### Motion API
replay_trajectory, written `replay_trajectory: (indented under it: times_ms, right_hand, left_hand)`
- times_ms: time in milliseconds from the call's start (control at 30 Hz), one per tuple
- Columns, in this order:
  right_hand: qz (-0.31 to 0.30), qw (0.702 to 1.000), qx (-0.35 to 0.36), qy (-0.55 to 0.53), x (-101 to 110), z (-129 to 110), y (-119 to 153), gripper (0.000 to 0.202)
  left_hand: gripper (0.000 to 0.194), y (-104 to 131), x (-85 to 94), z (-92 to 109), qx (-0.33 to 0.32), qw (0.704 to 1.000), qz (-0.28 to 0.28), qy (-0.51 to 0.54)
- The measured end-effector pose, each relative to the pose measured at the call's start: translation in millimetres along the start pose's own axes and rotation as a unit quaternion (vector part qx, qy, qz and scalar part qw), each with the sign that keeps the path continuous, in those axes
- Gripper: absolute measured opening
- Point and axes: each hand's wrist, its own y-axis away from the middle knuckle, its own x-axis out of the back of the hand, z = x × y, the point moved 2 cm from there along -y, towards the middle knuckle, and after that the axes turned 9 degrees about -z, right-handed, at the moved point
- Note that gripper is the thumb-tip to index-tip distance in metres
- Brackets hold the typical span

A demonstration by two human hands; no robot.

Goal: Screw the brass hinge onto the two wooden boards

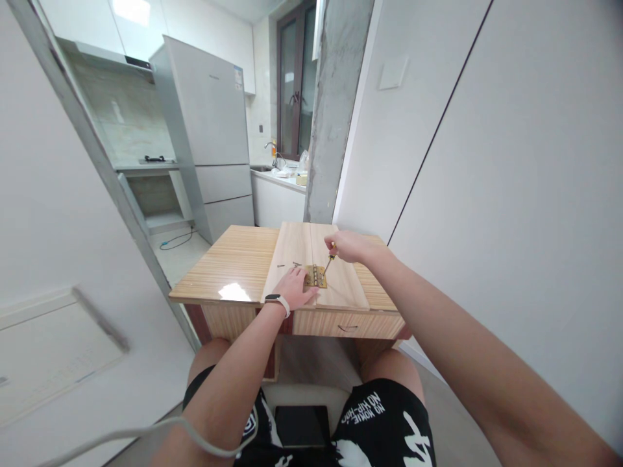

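A brass hinge (316,275) lies opened flat across the seam between two pale wooden boards (342,295) on the table. My left hand (294,287) rests on the boards with fingers spread, touching the hinge's left side. In my right hand (344,246) is a screwdriver (329,261), its fingers wrapped round the handle. The shaft slants down to the right leaf of the hinge. Whether a screw sits under the tip is too small to tell. Several loose screws (296,264) lie on the left board beyond my left hand.
The wooden table (233,259) has a drawer (348,323) at its front, above my knees. A dark flat tablet-like object (302,425) lies between my thighs. A pale cable (165,423) crosses my left forearm. White walls flank the table, and a fridge (214,117) stands behind.
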Motion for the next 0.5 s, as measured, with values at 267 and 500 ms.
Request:
replay_trajectory:
  times_ms: [267,500]
  right_hand:
    - [0.050,0.997,-0.055,0.003,-4,-4,-2,0.047]
    - [0.027,0.997,-0.077,0.014,-7,7,-8,0.042]
  left_hand:
    - [0.048,0,0.6,0,-0.007,1.000,0.003,-0.001]
    - [0.047,0,-0.4,0,-0.001,1.000,0.001,-0.004]
